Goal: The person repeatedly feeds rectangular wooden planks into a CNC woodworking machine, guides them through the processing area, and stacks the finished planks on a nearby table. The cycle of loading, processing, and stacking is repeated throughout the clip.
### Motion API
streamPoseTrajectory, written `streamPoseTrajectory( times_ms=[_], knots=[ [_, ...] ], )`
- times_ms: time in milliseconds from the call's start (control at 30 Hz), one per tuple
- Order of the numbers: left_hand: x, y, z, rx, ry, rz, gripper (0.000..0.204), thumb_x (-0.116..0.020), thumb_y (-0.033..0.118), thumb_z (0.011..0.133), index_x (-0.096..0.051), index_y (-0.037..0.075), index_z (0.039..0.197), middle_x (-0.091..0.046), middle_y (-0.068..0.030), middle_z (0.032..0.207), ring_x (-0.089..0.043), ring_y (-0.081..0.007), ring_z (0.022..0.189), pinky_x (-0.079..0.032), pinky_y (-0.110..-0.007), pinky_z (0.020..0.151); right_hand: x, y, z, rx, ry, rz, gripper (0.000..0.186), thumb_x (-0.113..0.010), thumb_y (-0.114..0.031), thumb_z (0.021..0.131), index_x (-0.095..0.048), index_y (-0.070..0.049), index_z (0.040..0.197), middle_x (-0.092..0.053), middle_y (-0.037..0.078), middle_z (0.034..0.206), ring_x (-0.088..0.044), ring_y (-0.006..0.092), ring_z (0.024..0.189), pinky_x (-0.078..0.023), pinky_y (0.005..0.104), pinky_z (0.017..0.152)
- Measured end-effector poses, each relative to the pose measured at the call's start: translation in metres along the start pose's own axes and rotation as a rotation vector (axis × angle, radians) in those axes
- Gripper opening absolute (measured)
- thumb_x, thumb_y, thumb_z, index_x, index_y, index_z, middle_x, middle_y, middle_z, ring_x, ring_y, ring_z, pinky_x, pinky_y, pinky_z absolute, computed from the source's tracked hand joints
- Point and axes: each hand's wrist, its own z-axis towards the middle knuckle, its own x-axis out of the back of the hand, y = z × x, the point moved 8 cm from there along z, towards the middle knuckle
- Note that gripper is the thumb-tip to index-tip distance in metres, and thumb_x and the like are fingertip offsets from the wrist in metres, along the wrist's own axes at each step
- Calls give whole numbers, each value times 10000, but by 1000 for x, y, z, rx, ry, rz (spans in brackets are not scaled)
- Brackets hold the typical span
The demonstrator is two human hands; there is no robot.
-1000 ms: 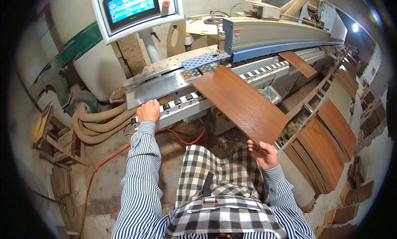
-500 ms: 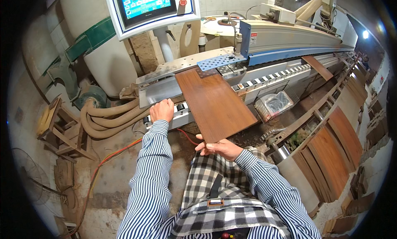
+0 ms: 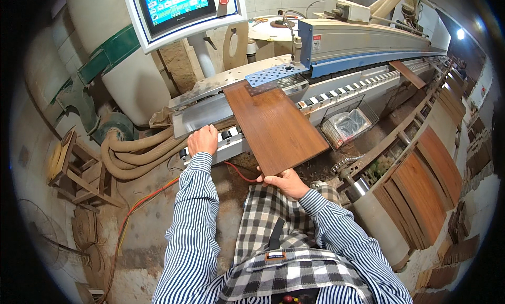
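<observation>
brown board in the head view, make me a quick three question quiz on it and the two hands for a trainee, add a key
1. Which hand holds the near end of the brown board?
2. True or false: the left hand is apart from the brown board.
3. Pick the colour of the perforated plate at the far end of the brown board: a) green, b) blue, c) red.

Key:
1. The right hand.
2. True.
3. b) blue.
</observation>
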Motion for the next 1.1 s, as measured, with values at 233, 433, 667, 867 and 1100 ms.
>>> streamPoseTrajectory(
  times_ms=[233, 433, 667, 867, 1100],
  knots=[
    [0, -1, 1, 7, -2, -5, 407, -410, 337, 870, -662, 37, 762, -630, -217, 754, -611, -376, 732, -452, -454, 740, 39, -9, -10, 73, 120, -65, 225, -576, -159, 866, -624, 20, 993, -660, 78, 925, -595, 128, 807, -490, 275, 764],
    [-3, -5, 2, 5, 20, 1, 407, -414, 339, 868, -662, 36, 756, -629, -213, 743, -608, -377, 717, -454, -450, 729, 70, -20, -22, 66, 237, -9, 291, -566, -161, 875, -560, 35, 1090, -645, 117, 968, -606, 161, 822, -501, 285, 758],
    [-3, -5, 2, 5, 13, -6, 410, -416, 345, 868, -666, 40, 760, -629, -215, 747, -611, -380, 717, -460, -457, 722, 132, -25, -44, 78, 438, -37, 286, -545, -228, 902, -563, 28, 1029, -648, 115, 946, -605, 143, 777, -501, 286, 741],
    [-10, 2, 5, -3, 10, 11, 416, -407, 355, 867, -671, 49, 771, -633, -212, 772, -615, -383, 737, -464, -467, 721, 169, -40, -75, 72, 678, -2, 342, -536, -318, 906, -572, -4, 1037, -648, 52, 866, -594, 92, 709, -484, 229, 685],
    [-2, -9, 0, 1, -44, 3, 496, -311, 393, 880, -656, 38, 860, -628, -203, 870, -600, -392, 819, -455, -489, 726, 220, -38, -225, 223, 1049, -41, 435, -515, -307, 915, -453, -34, 1248, -637, 70, 847, -590, 104, 685, -473, 229, 637]
  ],
)
